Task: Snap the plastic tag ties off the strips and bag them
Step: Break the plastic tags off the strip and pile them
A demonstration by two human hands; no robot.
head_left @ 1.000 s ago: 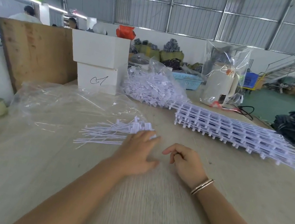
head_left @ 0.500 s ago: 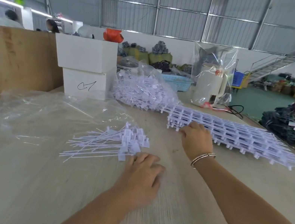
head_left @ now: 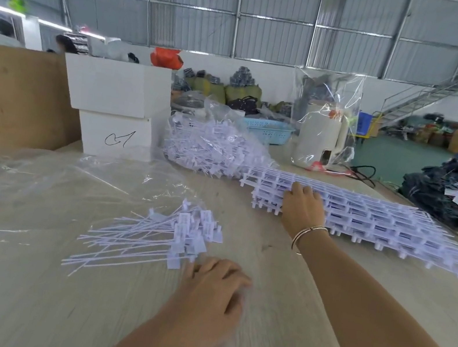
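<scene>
Right hand (head_left: 302, 209) is now reaching across onto the stacked strips (head_left: 366, 219), fingers draped over the near end, grip unclear. Left hand (head_left: 211, 289) is resting relaxed on worktop (head_left: 322, 297) beside loose ties (head_left: 155, 237). Next strip pickup starting.

- It was a warehouse-style packing workshop, with corrugated metal walls (head_left: 274, 13) and a steel staircase (head_left: 438, 88).
- Stuffed sacks (head_left: 236, 92) lined the far wall.
- White cartons (head_left: 113, 92) stood on the wooden tabletop (head_left: 15, 304).
</scene>
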